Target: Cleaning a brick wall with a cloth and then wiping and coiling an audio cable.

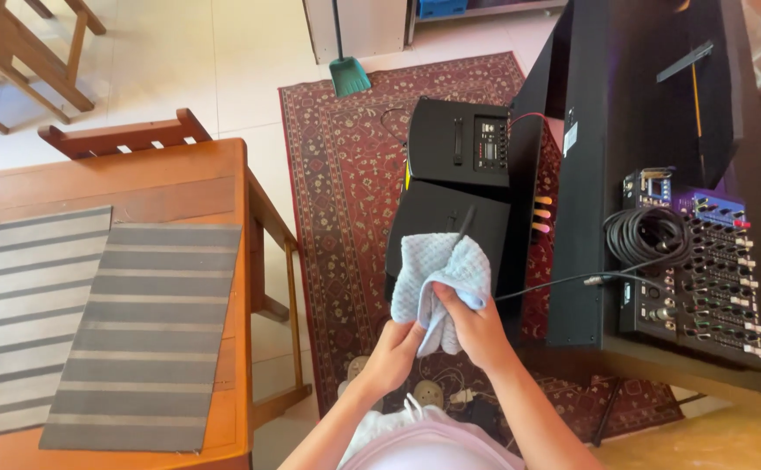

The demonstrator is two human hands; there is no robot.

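Light-blue waffle-weave cloth (439, 283) is being held up in both hands over the patterned red rug (345, 174), directly in front of the black speaker box (445, 226) that is standing on that rug. The cloth is rising from the grip and away from the person, its long axis running from the hands up toward the speaker box, so its upper edge is overlapping the box's near face in the head view. The right hand (476, 326) is gripping higher, its fingers folding over the cloth's right side and pinching it against the palm; the left hand (395, 352) is sitting lower and nearer the body, its fingers pressing together around the bunched lower end. The right hand is therefore the one nearer the speaker box. The cloth is looking soft and limp, textured in small squares, creasing where the hands are gathering it and spreading wider above. To the right of the speaker box, an audio mixer (702, 261) is carrying a coil of black cable (646, 235). To the left of the speaker box, a wooden table (180, 174) is bearing grey striped placemats (145, 339).
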